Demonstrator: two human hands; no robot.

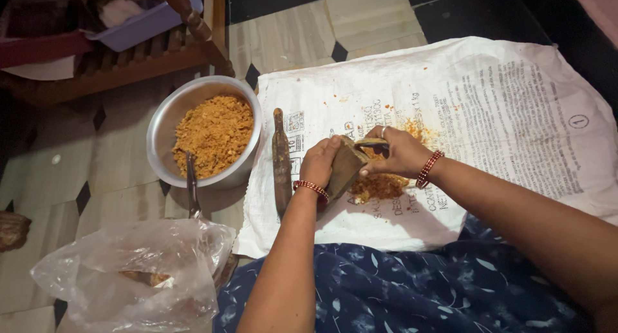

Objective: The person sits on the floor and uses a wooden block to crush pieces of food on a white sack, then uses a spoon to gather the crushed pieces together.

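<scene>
A tiled floor (58,172) of pale stone-coloured squares with small dark diamond insets is spreading out below the wooden furniture (129,56), which is standing at the top left. In front of that furniture the tiles are catching soft, dim indoor light. To its right, along the top edge, the floor is giving way to a dark area (489,17), and the far corner beyond is lying in shadow.

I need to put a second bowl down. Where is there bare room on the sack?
The sack's right half, beyond the right hand, is bare. Crowded: around both hands, the crumb pile, the wooden stick and the bowl.
</scene>
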